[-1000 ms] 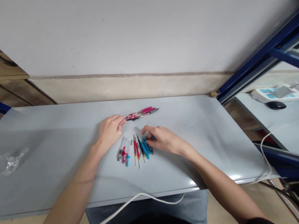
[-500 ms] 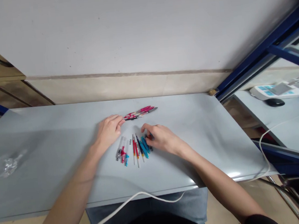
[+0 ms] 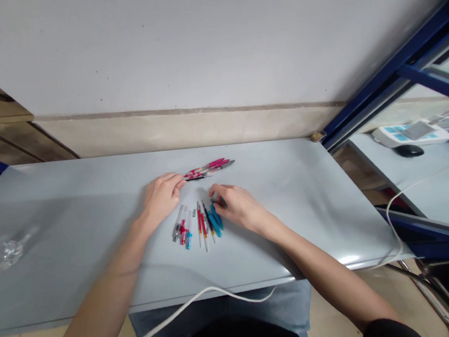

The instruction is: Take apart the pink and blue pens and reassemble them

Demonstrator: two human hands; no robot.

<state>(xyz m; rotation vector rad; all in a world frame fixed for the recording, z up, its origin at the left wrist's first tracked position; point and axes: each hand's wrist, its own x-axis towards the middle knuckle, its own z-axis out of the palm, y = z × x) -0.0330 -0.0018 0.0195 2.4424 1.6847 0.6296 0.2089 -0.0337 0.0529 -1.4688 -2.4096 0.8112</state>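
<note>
My left hand [image 3: 163,193] pinches the end of a thin black pen refill [image 3: 195,179], which points right along the near side of several assembled pink and grey pens [image 3: 208,167]. Curled above the loose parts is my right hand [image 3: 236,204], its thumb and fingers closed on a dark piece that looks like a pen barrel, mostly hidden by the fingers. Blue pen barrels [image 3: 216,223] lie just left of its fingertips. Beside them are red and dark refills [image 3: 203,223], then clear pen tubes with black, red and blue ends [image 3: 183,228]. A small spring [image 3: 194,213] lies between the groups.
Crumpled clear plastic [image 3: 12,251] lies on the left of the grey table [image 3: 78,257]. A white cable [image 3: 204,292] hangs across the front edge. To the right, past a blue frame [image 3: 374,77], stand a white device [image 3: 407,134] and a black mouse [image 3: 408,150].
The dark barrel end that lay beneath my right hand no longer shows on the table; the fingers have drawn up slightly. My left hand stays with the black refill. The view has shifted a little.
</note>
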